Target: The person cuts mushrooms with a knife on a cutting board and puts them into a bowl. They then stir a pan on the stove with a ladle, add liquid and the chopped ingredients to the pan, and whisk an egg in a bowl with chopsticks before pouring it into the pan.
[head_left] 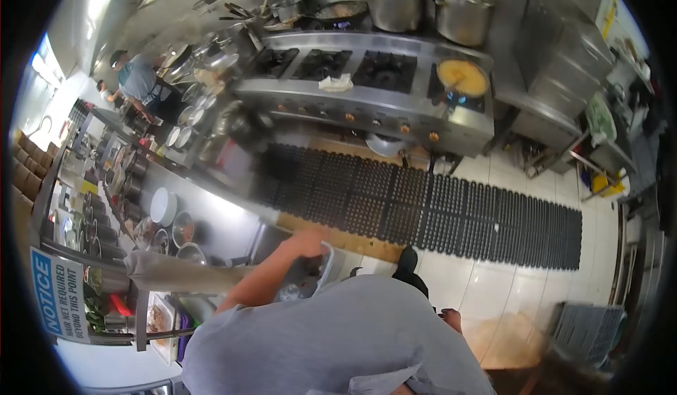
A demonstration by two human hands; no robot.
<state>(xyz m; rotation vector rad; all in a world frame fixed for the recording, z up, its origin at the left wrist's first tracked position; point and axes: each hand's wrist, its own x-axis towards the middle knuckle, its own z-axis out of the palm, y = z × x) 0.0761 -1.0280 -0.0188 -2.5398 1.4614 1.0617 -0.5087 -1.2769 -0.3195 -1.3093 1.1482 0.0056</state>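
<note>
A busy kitchen spreads around the person, its pale tiled floor (483,289) partly covered by a long black mat (462,215) full of small holes. Close against the body, on the person's left, is a tub (328,264) just beyond the end of a steel worktop (224,220). Its rim is pale and thin, with a rounded corner; the inside looks dark and reddish, but the arm and shirt cover much of it, so the contents are unclear. Clear, crinkled plastic shows near its lower edge.

The left hand (307,242) is at the rim, its fingers bent downward and blurred; how far they are open, and whether they grip anything, I cannot tell. The right hand (450,318) hangs low by the other side of the body, fingers loosely curled, and whether it holds something cannot be made out.

On the worktop sit a stack of white plates (163,207) and metal bowls (184,228). Across the mat stands a stove (331,97), with a crumpled white cloth (336,83) on its front and a pan (462,76) of yellow-orange food above a blue flame. Two tall pots (395,3) stand behind. Farther left, a co-worker (138,81) wears a cap and apron.
</note>
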